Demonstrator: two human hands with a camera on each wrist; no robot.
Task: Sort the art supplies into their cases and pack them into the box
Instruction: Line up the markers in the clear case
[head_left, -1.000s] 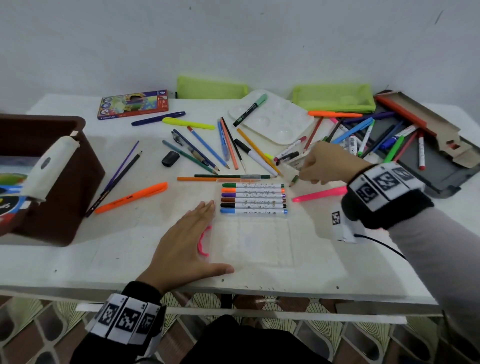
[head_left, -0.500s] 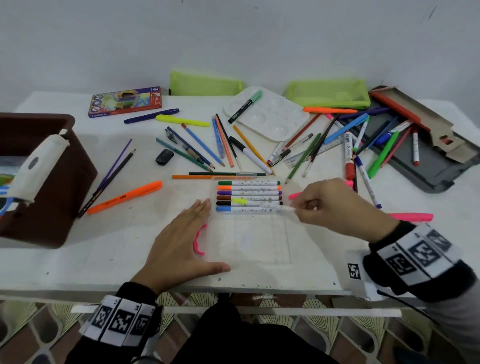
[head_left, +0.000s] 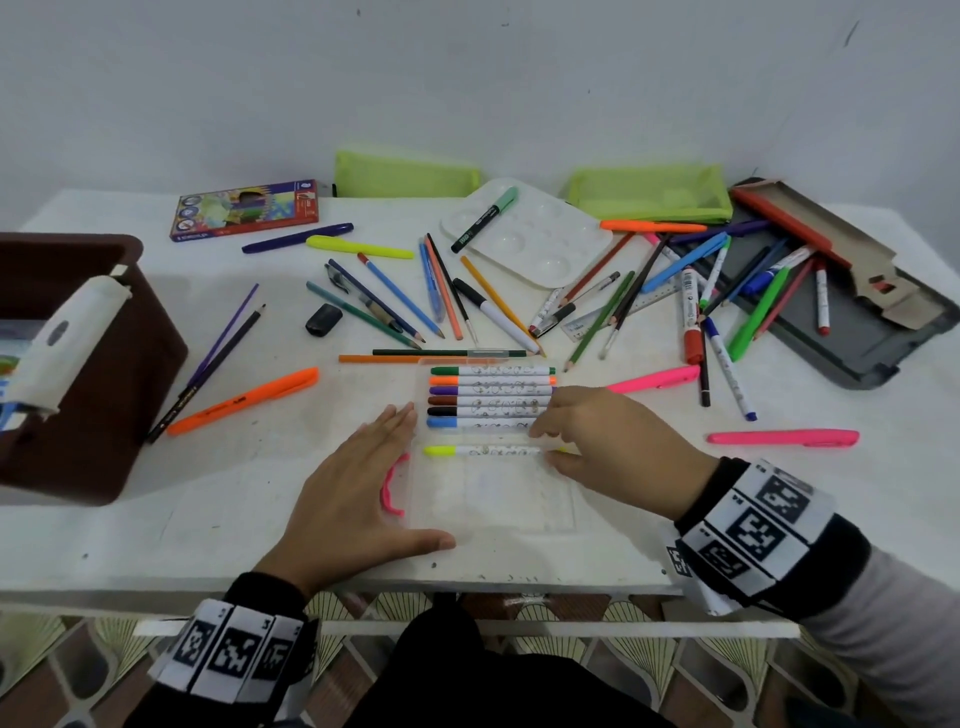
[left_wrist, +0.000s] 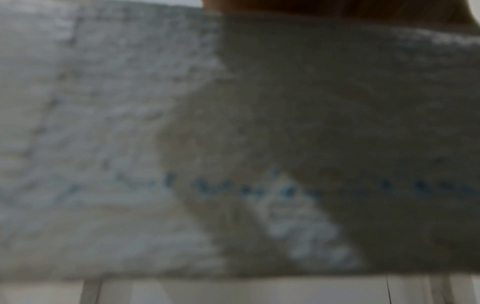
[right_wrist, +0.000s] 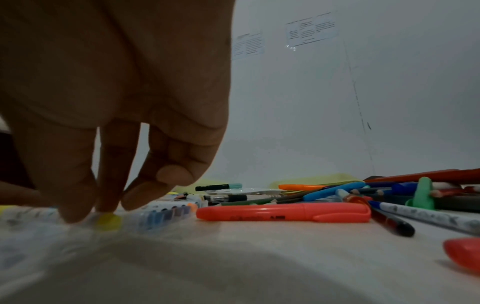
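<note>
A clear plastic case with a pink handle lies flat at the table's front. Several capped markers lie in a row in its far end. A yellow marker lies just nearer than the blue one; my right hand pinches its right end between thumb and fingers. In the right wrist view the fingertips press down on the yellow marker. My left hand lies flat and open against the case's left edge. The left wrist view is only blurred tabletop.
The brown box stands at the left edge. Loose pens and pencils are scattered behind the case. Further back lie a white palette, two green pouches, a pencil box and a grey tray. A pink highlighter lies right.
My right hand came back from the pile at the right rear with the yellow marker and lowered it into the case below the blue one. The left hand stayed put.
</note>
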